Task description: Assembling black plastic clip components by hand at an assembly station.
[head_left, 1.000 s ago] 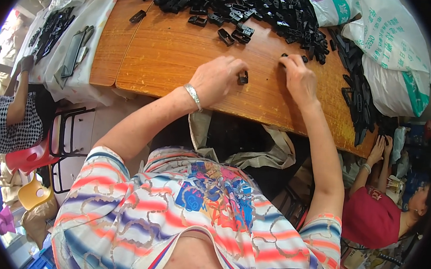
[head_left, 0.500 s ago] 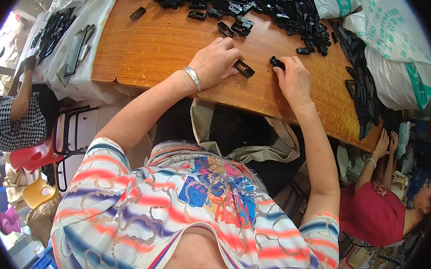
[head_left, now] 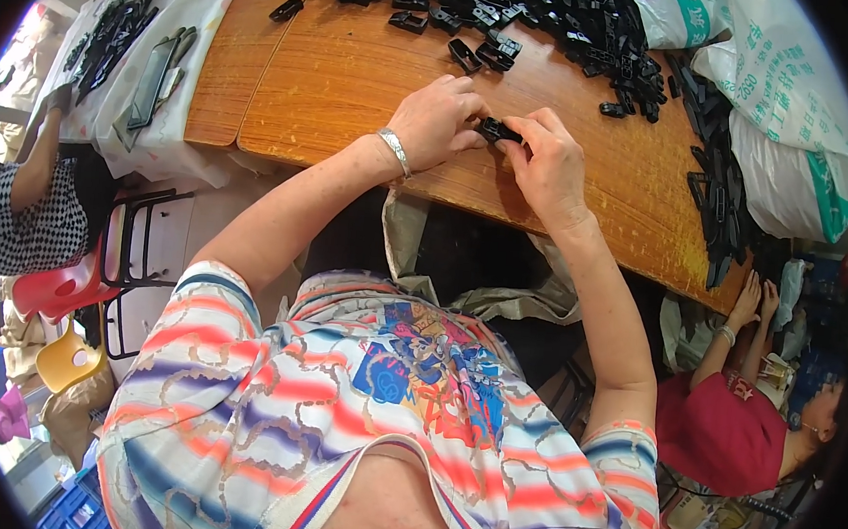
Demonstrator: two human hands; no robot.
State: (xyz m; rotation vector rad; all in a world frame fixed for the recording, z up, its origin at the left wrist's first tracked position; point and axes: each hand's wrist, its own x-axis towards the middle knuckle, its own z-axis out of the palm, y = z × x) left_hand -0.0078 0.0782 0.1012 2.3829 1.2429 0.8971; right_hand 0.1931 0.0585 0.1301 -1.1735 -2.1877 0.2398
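Observation:
Both my hands meet over the wooden table [head_left: 338, 82] and grip a small black plastic buckle [head_left: 497, 129] between them. My left hand [head_left: 439, 123], with a silver bangle on its wrist, pinches the buckle's left end. My right hand [head_left: 549, 160] holds its right end with thumb and fingers. A large heap of similar black plastic parts [head_left: 520, 11] lies along the table's far edge, just beyond my hands. A few loose parts [head_left: 473, 54] sit between the heap and my fingers.
White printed sacks [head_left: 789, 103] stand at the right, with more black parts [head_left: 718, 202] beside them. A person in a red shirt [head_left: 728, 423] sits at lower right, another in a checked top [head_left: 14, 216] at left. White sheet with dark items [head_left: 139, 58] lies far left.
My hands have come together nearer the table's front edge. Each earlier touched a separate black piece on the table; now both grip one buckle between them.

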